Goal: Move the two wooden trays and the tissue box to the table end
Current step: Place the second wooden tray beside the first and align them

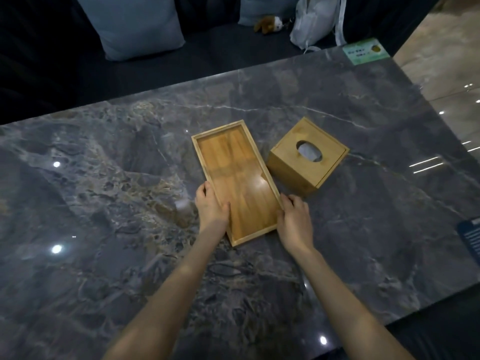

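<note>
A long rectangular wooden tray (235, 175) lies on the dark marble table (104, 203), near its middle, angled with its far end to the left. My left hand (211, 207) grips its left long rim near the close end. My right hand (296, 222) holds the right long rim opposite. Just right of the tray stands a square wooden tissue box (307, 157) with an oval opening on top and white tissue showing inside. Only one tray shows; whether a second lies stacked under it I cannot tell.
Beyond the table's far edge is a dark sofa with a blue-grey cushion (132, 24), a small plush toy (268, 23) and a white bag (315, 19). A green card (366, 51) lies at the far right corner. A dark card (471, 237) sits at the right edge.
</note>
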